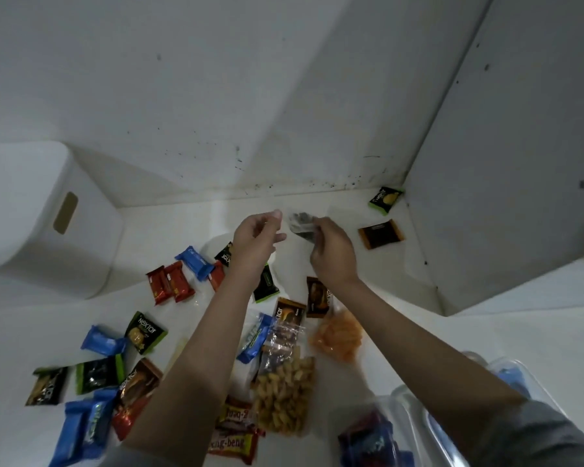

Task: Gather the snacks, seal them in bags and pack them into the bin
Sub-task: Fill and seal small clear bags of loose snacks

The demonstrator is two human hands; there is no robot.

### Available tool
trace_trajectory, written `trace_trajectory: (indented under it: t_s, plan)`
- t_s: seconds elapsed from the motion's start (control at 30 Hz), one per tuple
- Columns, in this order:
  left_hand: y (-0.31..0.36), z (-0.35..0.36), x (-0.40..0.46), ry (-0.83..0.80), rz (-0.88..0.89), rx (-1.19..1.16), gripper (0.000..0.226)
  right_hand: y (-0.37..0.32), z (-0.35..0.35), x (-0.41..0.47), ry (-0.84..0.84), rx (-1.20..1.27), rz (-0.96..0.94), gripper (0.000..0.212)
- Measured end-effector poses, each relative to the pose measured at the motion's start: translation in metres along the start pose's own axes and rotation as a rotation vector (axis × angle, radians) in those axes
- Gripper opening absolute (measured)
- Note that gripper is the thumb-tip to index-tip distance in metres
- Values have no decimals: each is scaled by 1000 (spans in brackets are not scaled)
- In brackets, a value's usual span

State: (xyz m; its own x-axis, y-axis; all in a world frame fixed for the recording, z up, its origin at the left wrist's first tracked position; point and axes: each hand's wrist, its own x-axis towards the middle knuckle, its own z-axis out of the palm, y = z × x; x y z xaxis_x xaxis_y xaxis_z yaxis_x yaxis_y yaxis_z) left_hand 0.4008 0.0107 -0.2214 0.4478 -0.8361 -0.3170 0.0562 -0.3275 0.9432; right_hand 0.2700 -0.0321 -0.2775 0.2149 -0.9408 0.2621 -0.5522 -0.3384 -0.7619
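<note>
Head view looks down on both hands raised over a white surface strewn with snack packets. Right hand has its grip closed round a clear bag with something dark inside; the fingers curl over one edge of it. Left hand is just beside the bag's other edge, thumb and forefinger drawn together as if pinching the thin film, but the plastic there is too faint and blurred to tell whether anything is actually between them.

This looks like the sealing step. To do it well, each hand should take one end of the bag's mouth, pull it flat and taut, then run a pinch along the strip from one end to the other, pressing out trapped air first so the bag packs small.

Loose snacks lie well apart: red bars, blue packets and green packets to the left, two more packets near the far right corner, one green and one brown. Filled bags of yellow puffs and orange pieces rest between the forearms. A white bin stands at the left, and a clear container sits at the lower right; which one receives the bags I cannot tell.
</note>
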Motion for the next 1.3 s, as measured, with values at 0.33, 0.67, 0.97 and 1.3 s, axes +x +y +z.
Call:
trace_trajectory:
  t_s: [0.33,0.67,0.97,1.3]
  plan:
    - [55,-30,-122,-115,313,-40,19,-76,-91,-104,59,578,124,21]
    - [63,-45,-224,-44,559,-108,16,-124,-137,-175,82,669,105,30]
    - [68,-57,-275,-121,702,70,20,-192,-201,-184,114,45,-331,33]
    - [72,-60,-290,-133,699,68,15,-216,-211,-193,-49,-36,-273,7]
